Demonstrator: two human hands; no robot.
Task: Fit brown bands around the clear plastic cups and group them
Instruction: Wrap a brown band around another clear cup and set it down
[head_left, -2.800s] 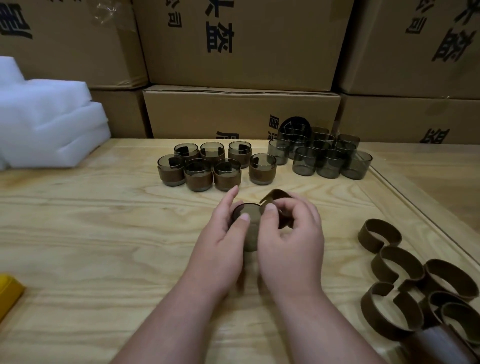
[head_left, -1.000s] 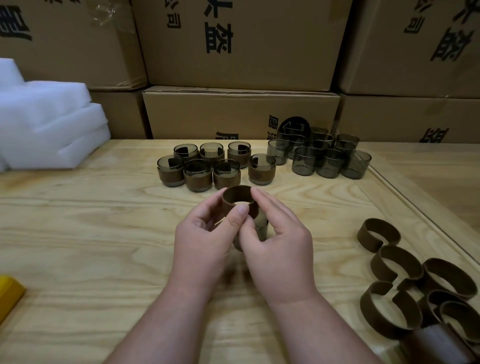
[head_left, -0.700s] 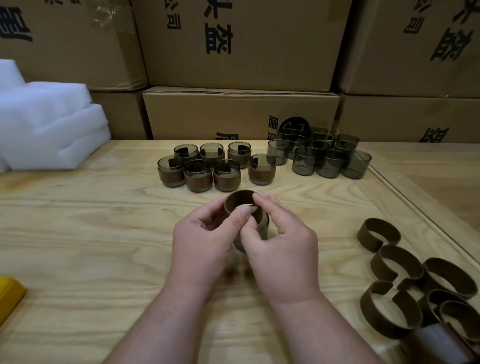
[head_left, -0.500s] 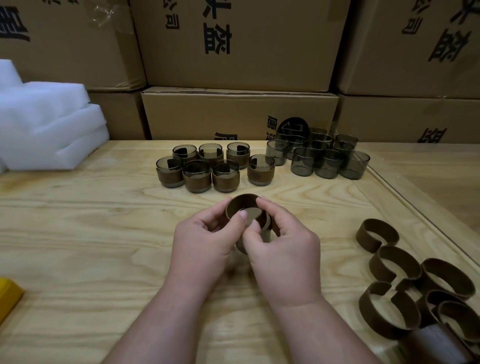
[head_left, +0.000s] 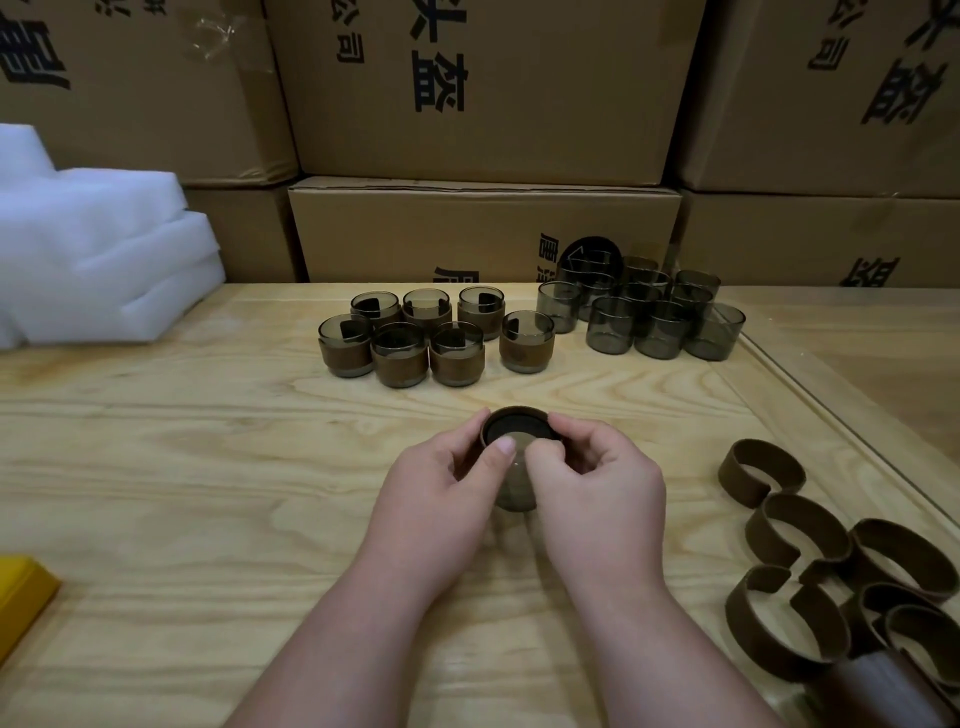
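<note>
Two bare forearms reached in from the near edge of the wooden worktop (head_left: 156, 467), and both hands met at its middle around one cup (head_left: 517, 486). The left hand (head_left: 436, 499) curled about the cup's left side, its thumb pressed on the near rim. The right hand (head_left: 597, 488) gripped the right side, with fingers bent over the top edge. A brown band (head_left: 514, 418) sat around the cup's upper part, high near the rim, while the clear lower wall showed between the two hands. Whether the cup's base touched the worktop could not be told.

To the near right lay a heap of loose bands (head_left: 810, 571), open rings resting on edge and overlapping one another, well apart from the hands. At the very corner a brown roll (head_left: 883, 691) poked in beside them. At the near left edge a yellow object (head_left: 21, 592) was partly in view.

Farther back, left of centre, stood seven banded cups (head_left: 415, 338), upright and close together in two rows, with one of them set slightly off to the right. Just beside that one, farther right, clustered the bare cups (head_left: 644, 312), dark-tinted and packed tightly, some touching.

At the far left, white foam blocks (head_left: 93, 260) were stacked on the worktop. Behind everything rose a wall of cardboard boxes (head_left: 483, 223) printed with black characters.
</note>
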